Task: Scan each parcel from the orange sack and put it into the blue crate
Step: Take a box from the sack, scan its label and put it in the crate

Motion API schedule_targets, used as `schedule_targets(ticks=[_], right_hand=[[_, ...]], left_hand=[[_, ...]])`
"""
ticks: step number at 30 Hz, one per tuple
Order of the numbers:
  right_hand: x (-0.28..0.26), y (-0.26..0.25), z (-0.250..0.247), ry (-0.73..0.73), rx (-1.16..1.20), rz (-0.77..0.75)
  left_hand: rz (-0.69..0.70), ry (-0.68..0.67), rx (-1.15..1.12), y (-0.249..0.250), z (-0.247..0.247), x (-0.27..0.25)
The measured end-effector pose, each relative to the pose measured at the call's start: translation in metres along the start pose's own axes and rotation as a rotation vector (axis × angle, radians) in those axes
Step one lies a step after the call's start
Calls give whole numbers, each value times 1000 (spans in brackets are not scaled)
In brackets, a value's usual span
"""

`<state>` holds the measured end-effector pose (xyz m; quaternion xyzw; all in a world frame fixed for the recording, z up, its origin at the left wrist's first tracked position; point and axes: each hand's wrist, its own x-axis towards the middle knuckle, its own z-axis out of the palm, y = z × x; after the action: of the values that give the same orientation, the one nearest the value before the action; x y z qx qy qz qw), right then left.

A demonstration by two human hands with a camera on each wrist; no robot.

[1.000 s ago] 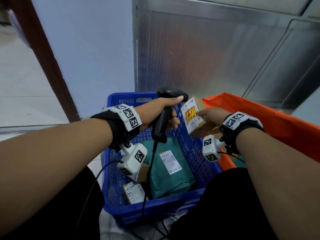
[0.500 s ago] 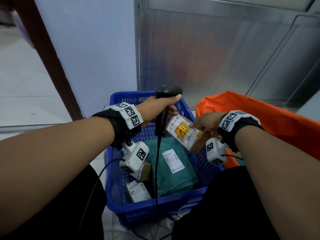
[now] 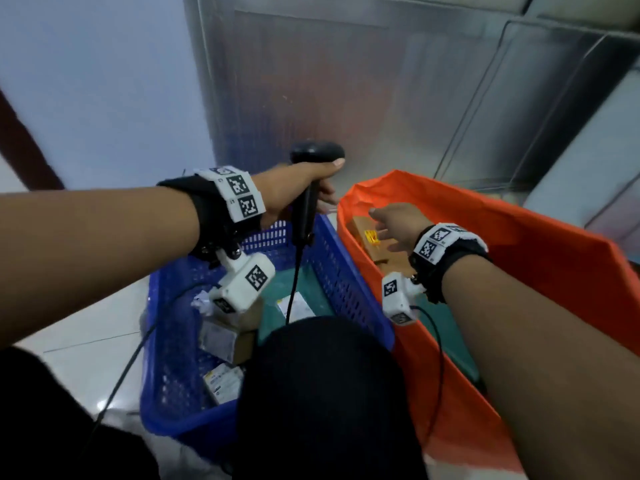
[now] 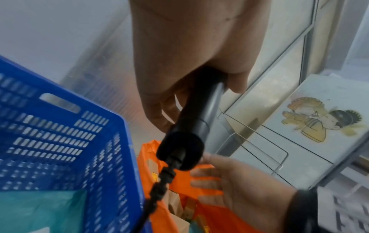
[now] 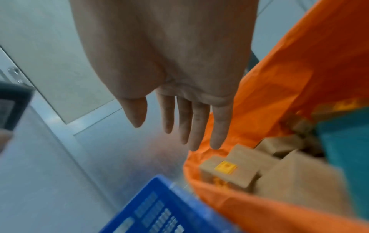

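Right hand was empty, fingers straight and slightly spread, hovering over the mouth of the orange sack at right of the head view, above the parcels and touching none. Left hand gripped the handle of the black scanner, fingers wrapped round it, head upright at frame centre, cable trailing down into the blue crate.

Nearest parcel: small brown cardboard box with yellow sticker, lower centre of the right wrist view, wedged against other brown boxes just inside the sack's rim. A teal soft mailer lay at the right edge.

Judgement: the box looked light and stiff, corners firm, surface dry and not slippery; it should tolerate a one-hand pinch across two opposite side faces, thumb one side, fingers the other. Label face not visible here; it may need turning toward the scanner. The sack's loose fabric could snag the fingers.

Crate, lower left of the head view, already held a teal mailer and small labelled parcels.
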<state>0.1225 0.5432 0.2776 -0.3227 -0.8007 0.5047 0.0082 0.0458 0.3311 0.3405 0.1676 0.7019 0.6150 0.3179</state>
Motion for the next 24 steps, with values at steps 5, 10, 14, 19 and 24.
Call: schedule_targets(ticks=[5,10,14,19,24], right_hand=[[5,114,-74,159,-49,237],[14,197,-82,125,-57,421],[32,212,-61,86,58,356],[61,186,-22,50,111,255],[87,196,-6,-9,74,241]], left_hand=[[-46,-94,-28,11,88,38],[-93,-165,-57,-41,172,81],[-211,-114,-71,-101,205,122],[-319,-37,-163,-141,199,149],[-323,-5,-133,-132,187,152]])
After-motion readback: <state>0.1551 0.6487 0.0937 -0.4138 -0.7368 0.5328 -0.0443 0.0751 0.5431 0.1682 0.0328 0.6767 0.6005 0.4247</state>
